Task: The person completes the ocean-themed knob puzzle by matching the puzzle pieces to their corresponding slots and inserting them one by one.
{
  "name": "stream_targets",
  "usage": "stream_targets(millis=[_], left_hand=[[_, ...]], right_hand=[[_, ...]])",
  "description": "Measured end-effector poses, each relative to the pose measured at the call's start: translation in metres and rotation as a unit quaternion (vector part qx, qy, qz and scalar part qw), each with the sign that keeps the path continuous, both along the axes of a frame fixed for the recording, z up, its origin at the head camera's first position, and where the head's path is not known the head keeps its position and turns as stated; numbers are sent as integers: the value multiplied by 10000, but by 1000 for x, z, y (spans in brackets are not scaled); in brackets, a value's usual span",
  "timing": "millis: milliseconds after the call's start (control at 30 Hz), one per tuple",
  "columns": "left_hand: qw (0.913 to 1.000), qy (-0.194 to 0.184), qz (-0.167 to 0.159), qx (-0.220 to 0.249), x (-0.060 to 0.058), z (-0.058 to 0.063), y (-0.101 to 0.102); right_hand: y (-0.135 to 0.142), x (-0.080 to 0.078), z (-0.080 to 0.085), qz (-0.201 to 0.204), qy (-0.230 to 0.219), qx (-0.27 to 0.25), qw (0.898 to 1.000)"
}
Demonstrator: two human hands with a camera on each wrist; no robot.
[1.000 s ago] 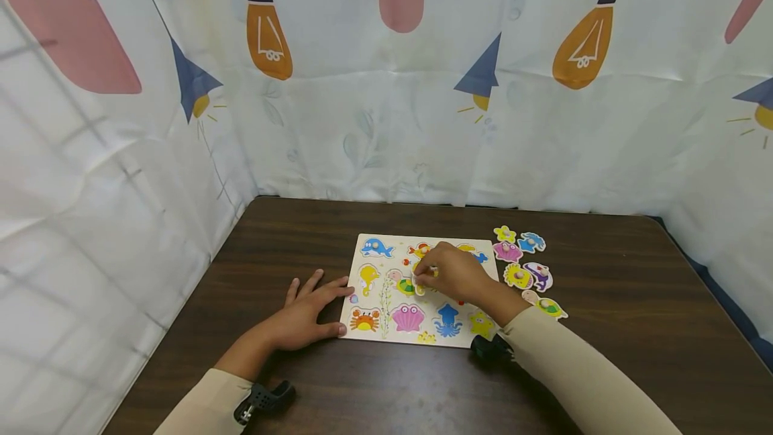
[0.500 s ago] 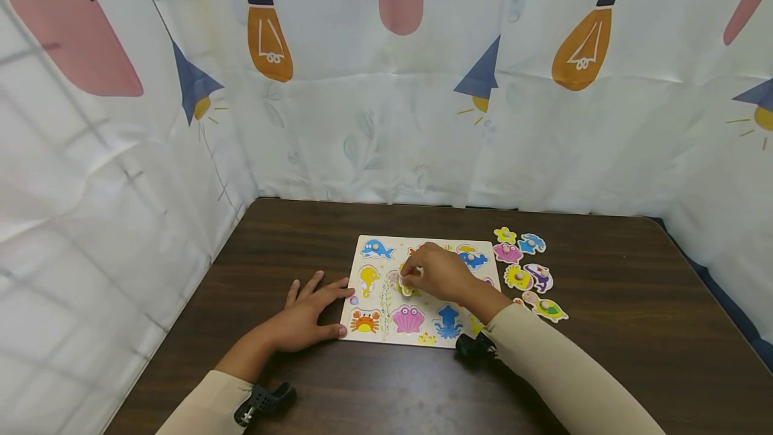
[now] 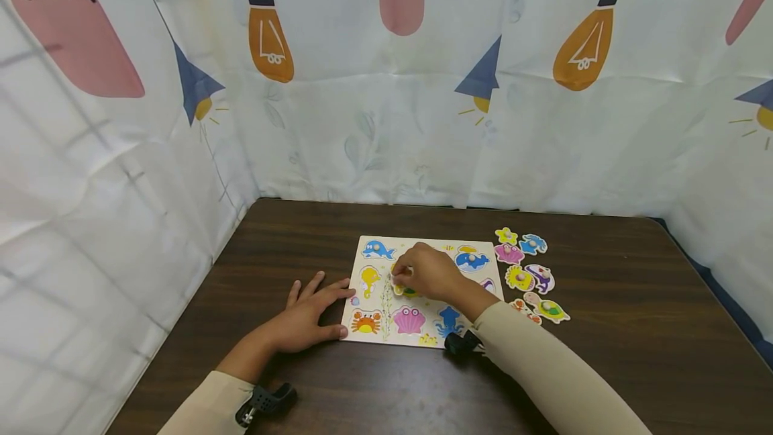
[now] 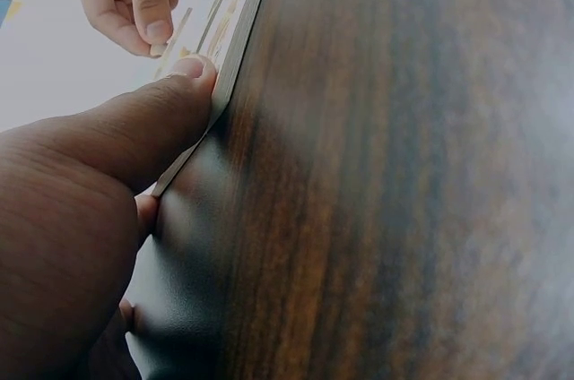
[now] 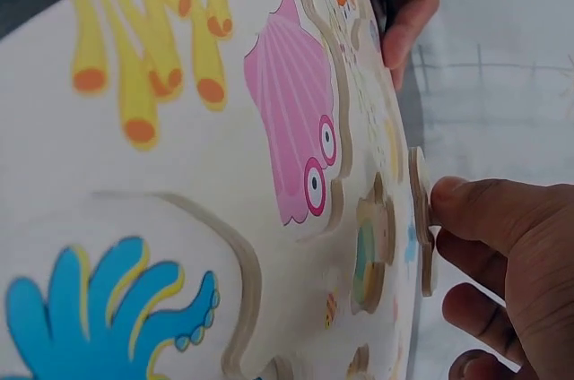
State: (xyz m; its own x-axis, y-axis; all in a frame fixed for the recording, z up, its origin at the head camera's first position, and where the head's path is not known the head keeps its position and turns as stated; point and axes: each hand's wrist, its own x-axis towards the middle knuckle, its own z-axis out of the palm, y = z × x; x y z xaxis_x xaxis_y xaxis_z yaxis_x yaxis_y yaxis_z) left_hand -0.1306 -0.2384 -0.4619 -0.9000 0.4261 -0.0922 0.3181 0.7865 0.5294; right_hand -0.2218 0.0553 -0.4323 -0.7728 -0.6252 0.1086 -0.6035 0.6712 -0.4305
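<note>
A pale wooden peg puzzle board (image 3: 357,264) with sea-animal pictures lies on the dark table. The left hand (image 3: 302,317) rests at its left side with fingers spread, fingertips at the edge and thumb at the near corner. In the left wrist view, that thumb (image 4: 148,125) presses along the board's rim. The right hand (image 3: 431,274) pinches a small puzzle piece (image 5: 420,192) between thumb and fingers, over the printed turtle spot. In the head view the piece shows only a yellowish edge below the fingertips; its picture is hidden in the right wrist view.
Right of the board lie several loose pieces: a yellow star (image 3: 506,235), a blue fish (image 3: 533,244), a pink shell (image 3: 509,254), a yellow round one (image 3: 519,278), a purple one (image 3: 540,278) and a turtle (image 3: 549,309). A patterned curtain (image 3: 386,133) hangs behind the table.
The right hand has moved left across the board with the puzzle piece, uncovering the blue whale at the upper right. The left hand has stayed in place.
</note>
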Motion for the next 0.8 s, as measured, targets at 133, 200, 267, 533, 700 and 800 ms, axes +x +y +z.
stream_targets(millis=[133, 200, 267, 533, 700, 800], left_hand=[[10000, 4, -3, 3, 0, 0, 0], [10000, 3, -2, 3, 0, 0, 0], [10000, 5, 0, 1, 0, 1, 1], [10000, -20, 2, -16, 1, 2, 2], [10000, -22, 11, -10, 2, 3, 2], [10000, -29, 17, -2, 2, 3, 2]], right_hand=[[-5, -2, -1, 26, 24, -1, 10000], [-8, -2, -1, 34, 66, 55, 10000], [-11, -2, -1, 55, 73, 82, 9999], [-22, -4, -3, 169, -105, -123, 9997], [-27, -5, -5, 206, -57, -112, 9997], [-32, -6, -5, 198, -62, -78, 9998]])
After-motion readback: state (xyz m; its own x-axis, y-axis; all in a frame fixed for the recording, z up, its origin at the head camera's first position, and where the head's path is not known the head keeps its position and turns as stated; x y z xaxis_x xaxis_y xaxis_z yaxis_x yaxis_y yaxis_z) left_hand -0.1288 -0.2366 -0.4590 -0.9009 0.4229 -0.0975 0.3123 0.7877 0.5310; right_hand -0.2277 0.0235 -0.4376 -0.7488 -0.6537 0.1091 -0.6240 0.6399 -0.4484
